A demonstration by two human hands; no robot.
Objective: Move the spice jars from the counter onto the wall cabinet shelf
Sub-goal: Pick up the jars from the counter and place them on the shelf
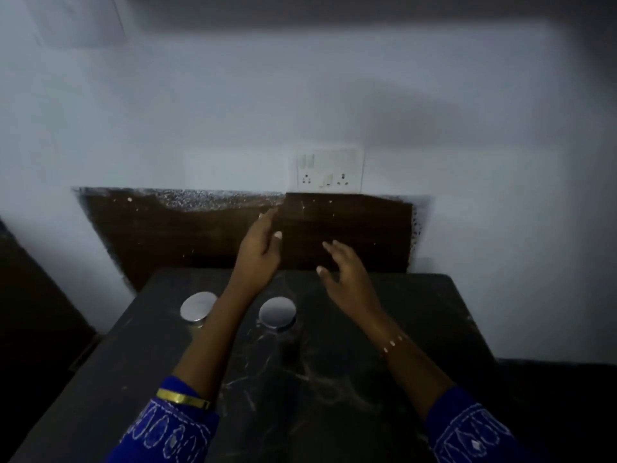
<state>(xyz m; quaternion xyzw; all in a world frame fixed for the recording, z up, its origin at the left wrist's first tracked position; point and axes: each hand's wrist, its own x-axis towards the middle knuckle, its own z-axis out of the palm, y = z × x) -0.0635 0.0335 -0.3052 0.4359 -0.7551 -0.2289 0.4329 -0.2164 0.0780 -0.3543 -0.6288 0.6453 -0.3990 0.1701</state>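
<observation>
Two spice jars with shiny round metal lids stand on the dark marbled counter (334,379). The left jar (197,306) is partly behind my left forearm; the second jar (277,312) stands between my two arms. My left hand (260,248) is raised above the counter's back edge with its fingers straight and holds nothing. My right hand (347,272) hovers beside it with the fingers spread and relaxed, also holding nothing. Both hands are beyond and above the jars, touching neither. The underside of a wall cabinet (334,15) is a dark band at the top of the view.
A brown wooden backsplash (187,235) runs behind the counter. A white socket and switch plate (329,170) sits on the pale wall above it. Dark furniture (33,295) stands to the left of the counter, and a dark surface lies to the right.
</observation>
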